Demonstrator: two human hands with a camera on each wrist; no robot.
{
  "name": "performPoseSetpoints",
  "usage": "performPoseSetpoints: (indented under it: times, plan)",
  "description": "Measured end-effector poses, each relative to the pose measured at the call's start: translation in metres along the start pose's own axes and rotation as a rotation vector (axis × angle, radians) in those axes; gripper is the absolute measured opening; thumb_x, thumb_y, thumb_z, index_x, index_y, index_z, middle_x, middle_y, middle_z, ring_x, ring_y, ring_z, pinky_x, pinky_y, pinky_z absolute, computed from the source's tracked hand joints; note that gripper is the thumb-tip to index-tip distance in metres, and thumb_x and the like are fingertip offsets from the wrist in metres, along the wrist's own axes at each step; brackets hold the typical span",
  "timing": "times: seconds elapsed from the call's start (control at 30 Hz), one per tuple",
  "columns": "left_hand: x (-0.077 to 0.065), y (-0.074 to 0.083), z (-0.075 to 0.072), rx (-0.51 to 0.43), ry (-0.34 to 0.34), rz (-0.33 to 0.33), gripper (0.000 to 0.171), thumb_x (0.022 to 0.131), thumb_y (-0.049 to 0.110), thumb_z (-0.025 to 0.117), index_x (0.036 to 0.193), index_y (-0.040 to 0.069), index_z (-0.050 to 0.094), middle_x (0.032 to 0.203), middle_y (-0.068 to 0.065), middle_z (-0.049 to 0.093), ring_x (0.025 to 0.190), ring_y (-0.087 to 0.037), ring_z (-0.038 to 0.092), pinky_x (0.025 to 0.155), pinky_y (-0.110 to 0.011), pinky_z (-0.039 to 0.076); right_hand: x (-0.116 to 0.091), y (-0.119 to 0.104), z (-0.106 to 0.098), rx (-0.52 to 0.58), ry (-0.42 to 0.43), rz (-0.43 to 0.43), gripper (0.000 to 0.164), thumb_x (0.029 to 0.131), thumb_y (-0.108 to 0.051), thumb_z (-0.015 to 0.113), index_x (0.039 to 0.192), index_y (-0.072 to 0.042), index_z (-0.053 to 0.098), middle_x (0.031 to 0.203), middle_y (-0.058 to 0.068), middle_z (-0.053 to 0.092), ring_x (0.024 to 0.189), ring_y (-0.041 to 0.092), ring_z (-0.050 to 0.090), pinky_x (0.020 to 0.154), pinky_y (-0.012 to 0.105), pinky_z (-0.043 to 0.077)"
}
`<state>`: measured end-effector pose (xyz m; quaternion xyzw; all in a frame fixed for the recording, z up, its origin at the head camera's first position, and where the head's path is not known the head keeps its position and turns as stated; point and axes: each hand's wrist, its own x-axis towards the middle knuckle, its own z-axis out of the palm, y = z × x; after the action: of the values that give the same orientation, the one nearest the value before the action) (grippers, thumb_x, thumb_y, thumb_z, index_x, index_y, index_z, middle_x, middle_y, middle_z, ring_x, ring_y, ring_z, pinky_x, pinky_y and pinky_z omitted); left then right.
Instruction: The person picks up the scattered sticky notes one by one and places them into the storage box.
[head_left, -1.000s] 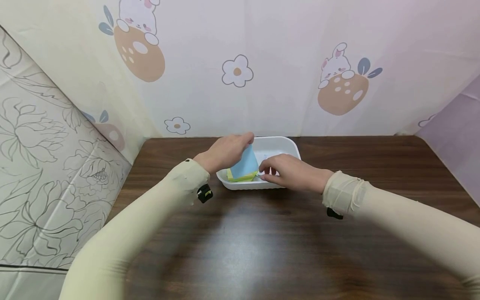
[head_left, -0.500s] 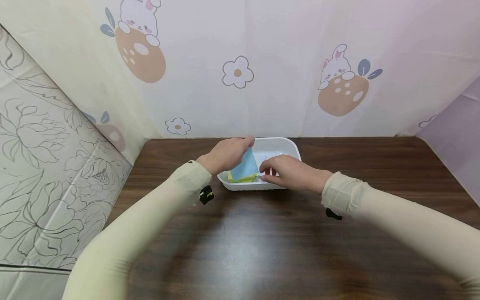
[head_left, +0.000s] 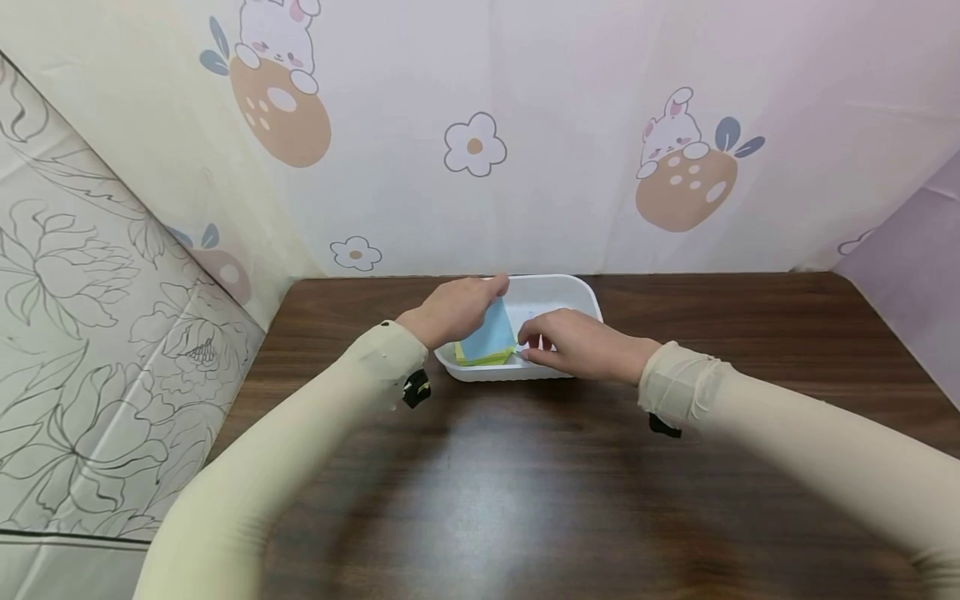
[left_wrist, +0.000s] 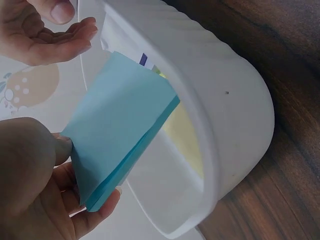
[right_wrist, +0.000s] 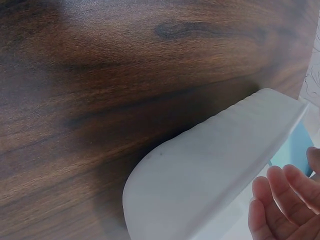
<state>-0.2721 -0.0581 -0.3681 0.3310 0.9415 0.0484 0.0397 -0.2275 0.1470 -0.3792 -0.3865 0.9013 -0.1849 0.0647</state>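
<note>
My left hand (head_left: 453, 312) grips a pad of light blue paper notes (head_left: 489, 333), thumb on one face and fingers behind it in the left wrist view. The blue pad (left_wrist: 120, 120) stands tilted at the left part of a white plastic tray (head_left: 555, 289), its lower edge inside the rim. Beneath it lie yellow-green notes (head_left: 483, 359), partly hidden. My right hand (head_left: 581, 346) hovers over the tray's front right, its fingers loosely bent near the pad's lower corner. In the left wrist view, thumb and fingertips of that right hand (left_wrist: 45, 35) are apart, with nothing between them.
The tray stands on a dark wood table (head_left: 465, 500), close to the patterned back wall cloth (head_left: 555, 167). A small purple strip (left_wrist: 143, 59) shows inside the tray in the left wrist view. A flower-patterned cloth (head_left: 90, 375) borders the left side.
My left hand has shifted slightly down and right, still gripping the blue pad. The right hand has stayed almost in place over the tray.
</note>
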Motion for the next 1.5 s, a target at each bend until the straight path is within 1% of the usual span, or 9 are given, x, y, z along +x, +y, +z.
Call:
performPoseSetpoints:
  times: [0.3,0.43,0.63,0.77,0.87,1.03,1.17,1.37,1.5]
  plan:
    - [0.003,0.000,0.007,0.035,0.001,-0.006,0.024,0.095,0.005,0.036,0.112,0.016,0.049,0.103,0.000,0.062,0.085,-0.012,0.052,0.079,-0.026,0.043,0.003,0.003,0.002,-0.013,0.024,-0.036,0.013,0.089,-0.023,0.061,0.096,-0.014,0.066,0.083,-0.009,0.062,0.072,0.006,0.055,0.069,0.028,0.047]
    - [0.005,-0.001,0.008,0.041,0.000,0.001,0.024,0.094,0.004,0.037,0.111,0.015,0.049,0.101,-0.001,0.062,0.084,-0.012,0.052,0.079,-0.026,0.043,0.004,0.003,0.002,-0.022,0.025,-0.038,0.014,0.089,-0.024,0.061,0.096,-0.013,0.067,0.083,-0.008,0.063,0.073,0.006,0.055,0.069,0.028,0.047]
    - [0.007,-0.002,0.011,0.035,0.016,0.028,0.022,0.092,0.001,0.037,0.104,0.014,0.050,0.086,-0.001,0.060,0.077,-0.015,0.052,0.074,-0.027,0.042,0.007,0.004,0.003,-0.019,0.011,-0.033,0.015,0.089,-0.024,0.061,0.097,-0.012,0.067,0.084,-0.008,0.063,0.072,0.006,0.055,0.069,0.029,0.046]
    - [0.008,-0.003,0.014,0.035,0.024,0.027,0.020,0.094,0.002,0.037,0.104,0.013,0.050,0.082,-0.003,0.060,0.075,-0.017,0.052,0.073,-0.028,0.042,0.008,0.004,0.003,-0.012,0.013,-0.028,0.015,0.089,-0.023,0.060,0.097,-0.011,0.067,0.084,-0.007,0.063,0.073,0.007,0.055,0.069,0.029,0.046]
    - [0.009,-0.004,0.016,0.052,0.002,0.015,0.018,0.096,0.006,0.037,0.106,0.014,0.050,0.085,-0.003,0.062,0.075,-0.016,0.053,0.074,-0.029,0.043,0.008,0.003,0.002,-0.011,0.014,-0.022,0.015,0.089,-0.023,0.060,0.098,-0.012,0.067,0.084,-0.007,0.063,0.073,0.007,0.055,0.070,0.029,0.047]
    - [0.011,-0.004,0.021,0.080,-0.058,-0.012,0.017,0.098,0.009,0.037,0.110,0.014,0.049,0.088,-0.003,0.062,0.076,-0.016,0.055,0.075,-0.029,0.044,0.007,0.003,0.003,-0.009,0.013,-0.020,0.015,0.090,-0.023,0.060,0.098,-0.011,0.067,0.084,-0.007,0.063,0.074,0.008,0.055,0.071,0.030,0.047]
    - [0.012,-0.003,0.026,0.084,-0.078,-0.027,0.019,0.098,0.009,0.037,0.111,0.014,0.050,0.090,-0.003,0.063,0.077,-0.016,0.055,0.075,-0.030,0.045,0.007,0.004,0.003,-0.005,0.021,-0.019,0.016,0.089,-0.023,0.060,0.097,-0.011,0.067,0.083,-0.007,0.063,0.074,0.008,0.055,0.071,0.030,0.046]
    - [0.012,-0.001,0.028,0.068,-0.110,-0.043,0.022,0.099,0.009,0.036,0.117,0.014,0.049,0.097,-0.003,0.064,0.080,-0.015,0.055,0.079,-0.030,0.045,0.006,0.006,0.005,-0.007,0.027,-0.024,0.014,0.089,-0.023,0.060,0.095,-0.013,0.067,0.082,-0.008,0.062,0.072,0.007,0.054,0.070,0.029,0.046]
    - [0.013,-0.001,0.029,0.070,-0.122,-0.050,0.023,0.099,0.010,0.035,0.119,0.014,0.048,0.098,-0.003,0.064,0.080,-0.015,0.055,0.079,-0.029,0.045,0.006,0.007,0.005,-0.016,0.027,-0.018,0.012,0.089,-0.023,0.060,0.094,-0.014,0.066,0.081,-0.008,0.061,0.072,0.007,0.054,0.070,0.029,0.046]
